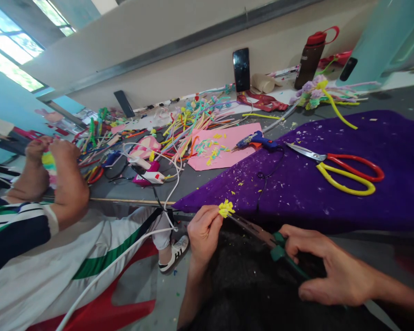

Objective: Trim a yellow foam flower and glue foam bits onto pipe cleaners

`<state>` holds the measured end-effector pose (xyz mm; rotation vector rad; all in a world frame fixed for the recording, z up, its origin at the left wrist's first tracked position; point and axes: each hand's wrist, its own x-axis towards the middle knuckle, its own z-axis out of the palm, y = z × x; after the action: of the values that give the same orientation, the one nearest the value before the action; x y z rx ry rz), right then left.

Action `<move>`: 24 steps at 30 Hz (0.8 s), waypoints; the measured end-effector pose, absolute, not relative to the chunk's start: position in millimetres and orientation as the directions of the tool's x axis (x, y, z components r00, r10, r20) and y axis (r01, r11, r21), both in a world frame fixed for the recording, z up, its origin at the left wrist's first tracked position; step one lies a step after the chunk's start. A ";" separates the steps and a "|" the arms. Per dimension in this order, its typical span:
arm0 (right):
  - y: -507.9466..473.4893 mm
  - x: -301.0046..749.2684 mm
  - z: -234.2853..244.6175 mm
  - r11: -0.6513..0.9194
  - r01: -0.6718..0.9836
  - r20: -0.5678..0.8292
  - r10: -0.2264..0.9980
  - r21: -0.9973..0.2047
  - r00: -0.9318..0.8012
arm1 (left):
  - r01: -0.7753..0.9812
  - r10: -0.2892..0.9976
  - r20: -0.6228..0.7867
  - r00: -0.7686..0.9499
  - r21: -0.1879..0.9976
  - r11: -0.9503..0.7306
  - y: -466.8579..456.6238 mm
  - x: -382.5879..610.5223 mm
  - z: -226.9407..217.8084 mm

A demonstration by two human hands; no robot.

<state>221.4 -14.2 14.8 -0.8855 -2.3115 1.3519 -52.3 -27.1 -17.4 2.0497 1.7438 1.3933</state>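
Stretching across the grey table point(196, 179), a purple cloth point(393, 151) is sprinkled with clippings; beyond it, a pastel bunch point(310, 94) looks already made up. The right hand point(331, 264) grips green-handled scissors point(278, 252), tips right by the small yellow tuft point(226, 208) pinched in the left hand point(205, 230), just off the table's edge. It seems partly trimmed; how much snipping remains, I can't tell.
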 end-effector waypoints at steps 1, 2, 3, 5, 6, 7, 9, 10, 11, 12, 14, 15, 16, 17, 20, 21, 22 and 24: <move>-14.3 221.4 14.7 0.359 0.354 -0.038 0.654 -0.864 -0.756 | 0.734 0.823 0.563 -0.076 0.590 -0.336 -27.1 -52.4 -17.8; -14.4 221.5 14.6 0.359 0.355 -0.040 0.653 -0.863 -0.757 | 0.743 0.820 0.567 -0.072 0.579 -0.335 -27.1 -52.5 -18.1; -14.5 221.6 14.4 0.362 0.356 -0.038 0.653 -0.861 -0.756 | 0.751 0.819 0.570 -0.071 0.570 -0.332 -27.1 -52.5 -18.3; -14.7 222.1 14.1 0.367 0.356 -0.033 0.655 -0.859 -0.755 | 0.763 0.819 0.570 -0.065 0.557 -0.327 -27.1 -52.3 -18.2; -14.8 222.3 13.9 0.369 0.355 -0.030 0.656 -0.859 -0.754 | 0.767 0.819 0.570 -0.062 0.553 -0.327 -27.1 -52.1 -18.0; -14.9 222.5 13.6 0.370 0.353 -0.026 0.658 -0.860 -0.752 | 0.769 0.820 0.569 -0.057 0.550 -0.328 -27.1 -51.9 -17.8; -14.9 222.8 12.9 0.369 0.344 -0.014 0.663 -0.863 -0.748 | 0.770 0.823 0.565 -0.051 0.547 -0.328 -27.2 -51.5 -17.3; -14.9 222.8 12.4 0.368 0.339 -0.010 0.665 -0.866 -0.747 | 0.769 0.826 0.562 -0.051 0.550 -0.327 -27.2 -51.3 -17.1; -14.9 222.8 11.9 0.366 0.337 -0.007 0.668 -0.867 -0.744 | 0.765 0.828 0.558 -0.053 0.556 -0.325 -27.1 -51.3 -17.0; -14.8 222.8 11.5 0.364 0.336 -0.006 0.670 -0.869 -0.742 | 0.759 0.831 0.554 -0.057 0.565 -0.325 -27.1 -51.2 -16.9; -14.9 222.6 11.0 0.361 0.341 -0.013 0.670 -0.868 -0.742 | 0.742 0.834 0.548 -0.066 0.586 -0.326 -27.1 -51.1 -16.6; -15.1 222.6 11.0 0.359 0.346 -0.018 0.670 -0.867 -0.742 | 0.734 0.836 0.545 -0.068 0.595 -0.328 -27.0 -51.0 -16.3; -15.2 222.6 11.0 0.359 0.350 -0.023 0.669 -0.865 -0.743 | 0.729 0.838 0.541 -0.068 0.601 -0.329 -27.0 -50.9 -15.9; -15.4 222.5 11.2 0.360 0.352 -0.026 0.666 -0.864 -0.746 | 0.726 0.840 0.538 -0.066 0.604 -0.329 -27.0 -50.8 -15.6; -15.6 222.2 11.7 0.364 0.353 -0.027 0.662 -0.862 -0.749 | 0.725 0.844 0.532 -0.065 0.606 -0.326 -27.2 -50.7 -15.2; -15.5 222.1 11.7 0.365 0.353 -0.026 0.662 -0.862 -0.749 | 0.726 0.845 0.531 -0.064 0.606 -0.325 -27.3 -50.9 -15.5; -15.3 221.9 11.6 0.366 0.351 -0.022 0.665 -0.862 -0.747 | 0.727 0.847 0.529 -0.062 0.605 -0.325 -27.4 -51.2 -15.9; -15.0 221.9 11.2 0.361 0.341 -0.015 0.668 -0.868 -0.744 | 0.730 0.850 0.524 -0.057 0.602 -0.323 -27.7 -52.1 -17.4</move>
<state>221.9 -15.0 11.2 -0.8872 -2.2865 1.3352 -52.1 -27.7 -17.4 2.0585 1.7418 1.3290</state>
